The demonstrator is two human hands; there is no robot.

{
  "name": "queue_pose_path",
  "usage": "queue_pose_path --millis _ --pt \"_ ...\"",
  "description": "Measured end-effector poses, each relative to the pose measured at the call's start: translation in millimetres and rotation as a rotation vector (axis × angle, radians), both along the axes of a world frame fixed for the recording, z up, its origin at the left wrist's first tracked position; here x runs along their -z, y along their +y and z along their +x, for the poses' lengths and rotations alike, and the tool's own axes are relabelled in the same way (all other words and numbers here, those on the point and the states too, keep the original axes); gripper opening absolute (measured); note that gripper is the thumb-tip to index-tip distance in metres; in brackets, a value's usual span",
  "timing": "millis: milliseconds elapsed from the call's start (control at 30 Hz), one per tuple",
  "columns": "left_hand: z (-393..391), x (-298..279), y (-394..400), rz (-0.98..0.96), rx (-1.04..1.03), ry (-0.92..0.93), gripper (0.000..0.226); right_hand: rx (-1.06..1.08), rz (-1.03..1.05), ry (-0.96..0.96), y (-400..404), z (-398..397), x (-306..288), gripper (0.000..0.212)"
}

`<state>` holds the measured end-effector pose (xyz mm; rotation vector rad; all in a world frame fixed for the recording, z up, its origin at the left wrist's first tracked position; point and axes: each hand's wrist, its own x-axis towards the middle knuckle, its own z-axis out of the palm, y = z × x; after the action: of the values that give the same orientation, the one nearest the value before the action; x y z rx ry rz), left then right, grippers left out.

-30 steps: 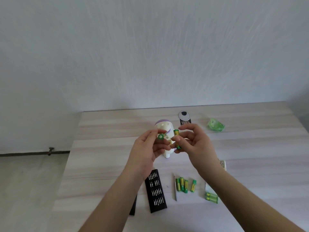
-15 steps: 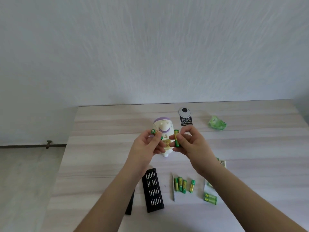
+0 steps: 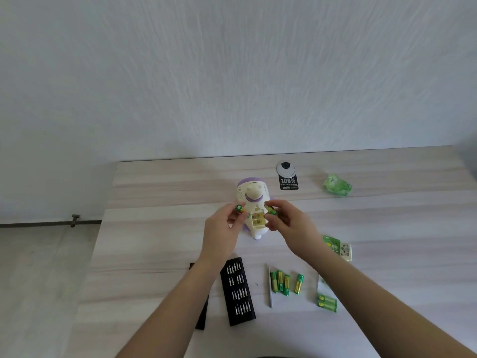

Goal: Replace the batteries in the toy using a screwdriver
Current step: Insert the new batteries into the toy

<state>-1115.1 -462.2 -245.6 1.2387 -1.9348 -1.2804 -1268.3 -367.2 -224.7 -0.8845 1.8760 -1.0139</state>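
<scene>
Pale wood-grain bench [image 3: 160, 244] runs up to a plain white wall, with the toy [image 3: 254, 202] lying on its back near the middle so that its opened battery compartment [image 3: 258, 219] faces up at the person. That pose looks deliberate: the yellowish bay is exposed and appears empty, ready to be loaded. The left hand [image 3: 224, 228] sits against the toy's left flank, its fingers [image 3: 238, 215] pinching one green battery [image 3: 239, 208] end-on. The right hand [image 3: 286, 223] mirrors it on the other side, fingers curled round a second battery [image 3: 271, 210] tilted towards the bay, probably to seat it first while the other is kept handy.

Nearer the person, a black bit case [image 3: 238, 290] lies open with its rows of bits showing, and a slim screwdriver [image 3: 269, 285] rests just beside four loose batteries [image 3: 285, 282]; keeping these apart from the ones in hand likely separates old cells from new, though I cannot tell which are which. Two more cells [image 3: 327, 303] lie further right, close to a torn battery pack [image 3: 338, 246]. Crumpled green wrapping [image 3: 337, 185] and a black label [image 3: 288, 182] sit at the far side, out of the way. The compartment cover is not identifiable
</scene>
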Motion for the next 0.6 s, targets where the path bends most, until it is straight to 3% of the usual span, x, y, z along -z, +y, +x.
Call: queue_pose_path --millis 167,400,600 --pt "-5 7 0 -0.017 -0.018 0.044 0.028 0.005 -0.057 0.247 -6 -2 17 0.017" --pt "-9 19 -1 -0.294 0.128 -0.08 0.02 0.059 -0.102 0.342 -3 -4 27 0.021" --pt "-11 27 -3 -0.349 0.182 -0.101 0.025 -0.04 -0.199 0.523 -2 -3 35 0.015"
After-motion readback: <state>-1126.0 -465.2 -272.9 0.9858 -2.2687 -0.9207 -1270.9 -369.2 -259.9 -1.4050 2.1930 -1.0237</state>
